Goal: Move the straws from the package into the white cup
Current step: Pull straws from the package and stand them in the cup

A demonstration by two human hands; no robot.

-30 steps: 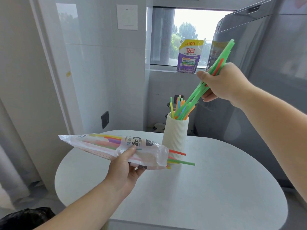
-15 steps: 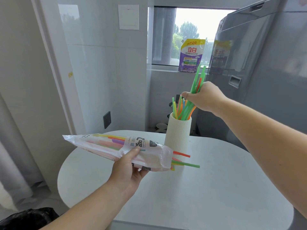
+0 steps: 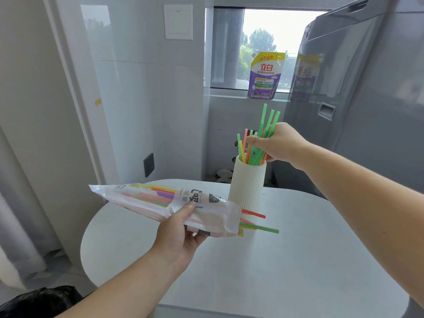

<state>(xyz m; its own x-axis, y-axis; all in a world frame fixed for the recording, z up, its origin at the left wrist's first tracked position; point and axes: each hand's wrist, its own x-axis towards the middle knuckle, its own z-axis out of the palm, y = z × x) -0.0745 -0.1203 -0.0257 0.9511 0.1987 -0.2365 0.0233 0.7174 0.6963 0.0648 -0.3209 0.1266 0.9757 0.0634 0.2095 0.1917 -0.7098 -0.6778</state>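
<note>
A ribbed white cup [image 3: 248,187] stands upright on the round white table [image 3: 298,260], with several coloured straws in it. My right hand [image 3: 278,143] is just above the cup's rim, closed around a bunch of green straws [image 3: 267,125] whose lower ends are inside the cup. My left hand [image 3: 179,230] holds the clear plastic straw package [image 3: 160,200] level, in front of and left of the cup. Several straws [image 3: 257,222] stick out of the package's open right end, next to the cup's base.
A grey refrigerator [image 3: 367,111] stands close behind the table on the right. A purple detergent pouch [image 3: 266,75] sits on the window sill. White wall panels and a black socket [image 3: 148,165] are at the left. A black bag [image 3: 39,301] lies on the floor at lower left.
My right hand has come down and leftward with the green straws, from high above the cup to its rim, and the straws have turned more upright. The package has barely moved.
</note>
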